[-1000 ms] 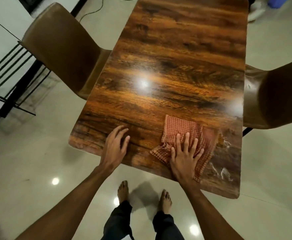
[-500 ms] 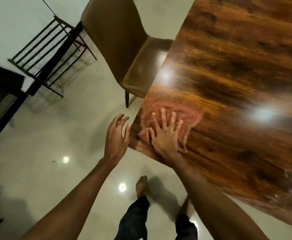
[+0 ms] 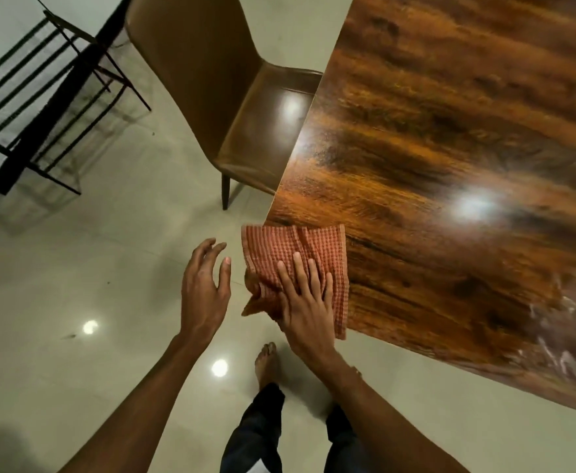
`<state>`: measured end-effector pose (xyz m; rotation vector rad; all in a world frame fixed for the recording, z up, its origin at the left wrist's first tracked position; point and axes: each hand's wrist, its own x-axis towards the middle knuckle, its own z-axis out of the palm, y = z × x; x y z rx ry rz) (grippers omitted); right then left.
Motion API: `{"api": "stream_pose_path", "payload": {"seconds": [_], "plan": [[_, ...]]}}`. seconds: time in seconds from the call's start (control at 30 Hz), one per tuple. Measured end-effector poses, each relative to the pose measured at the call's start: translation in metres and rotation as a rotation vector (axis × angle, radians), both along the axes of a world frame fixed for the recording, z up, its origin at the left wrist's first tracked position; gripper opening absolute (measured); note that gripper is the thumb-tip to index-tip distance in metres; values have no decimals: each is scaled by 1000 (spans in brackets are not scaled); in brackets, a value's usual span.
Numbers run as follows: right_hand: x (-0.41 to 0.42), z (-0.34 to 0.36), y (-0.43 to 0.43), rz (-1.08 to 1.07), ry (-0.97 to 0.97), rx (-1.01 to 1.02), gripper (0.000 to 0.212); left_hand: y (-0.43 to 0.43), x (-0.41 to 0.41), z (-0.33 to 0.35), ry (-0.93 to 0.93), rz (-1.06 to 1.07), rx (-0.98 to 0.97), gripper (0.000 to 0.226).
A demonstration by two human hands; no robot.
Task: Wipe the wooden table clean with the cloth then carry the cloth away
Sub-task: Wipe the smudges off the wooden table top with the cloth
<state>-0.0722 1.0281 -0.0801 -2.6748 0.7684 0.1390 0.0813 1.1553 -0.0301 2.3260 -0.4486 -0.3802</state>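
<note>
A red checked cloth (image 3: 300, 247) lies on the near left corner of the glossy wooden table (image 3: 450, 165), with part of it hanging over the table's edge. My right hand (image 3: 305, 298) presses flat on the cloth, fingers spread. My left hand (image 3: 204, 288) hovers in the air just left of the corner, off the table, fingers apart and holding nothing. Whitish smears (image 3: 552, 349) show on the table near its front right edge.
A brown chair (image 3: 211, 80) stands tucked against the table's left side. A black metal rack (image 3: 41, 97) stands at the far left. The pale tiled floor (image 3: 75, 268) lies below, with my bare foot (image 3: 267, 363) close to the table's corner.
My right hand has slid the cloth left across the table to the near left corner, so it now overhangs the edge. My left hand has come off the table.
</note>
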Motion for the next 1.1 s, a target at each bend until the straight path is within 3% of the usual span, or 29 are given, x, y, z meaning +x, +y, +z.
{"api": "stream_pose_path", "payload": {"seconds": [0.07,0.2,0.3,0.37,0.43,0.57,0.7,0.77,0.9,0.97,1.1], "plan": [[-36,0,-27,-43,12,-17,62,-9,-8,0,4,-33,-28,39],[-51,7,-69,-383,49,-11,61,-29,-23,1,-2,-123,-44,40],[-40,12,-44,-171,46,12,72,-50,-43,3,-5,-193,-38,37],[-62,8,-51,-36,3,-12,62,-69,-61,6,-22,-252,-9,36],[-99,4,-87,-98,-11,-22,58,-86,-78,8,-27,-282,19,37],[-151,7,-132,-483,26,-6,60,-112,-109,14,-28,-340,-22,38],[-163,6,-110,-225,4,0,66,-140,-151,19,-37,-396,1,37],[-206,6,-128,-215,-42,7,60,-160,-175,21,-60,-447,12,36],[-315,6,-189,-558,3,9,60,-198,-220,23,-72,-510,12,36],[-322,7,-197,-675,1,-5,61,-214,-238,23,-91,-540,9,36],[-310,-5,-178,-395,-51,-51,61,-250,-279,22,-97,-608,43,37]]}}
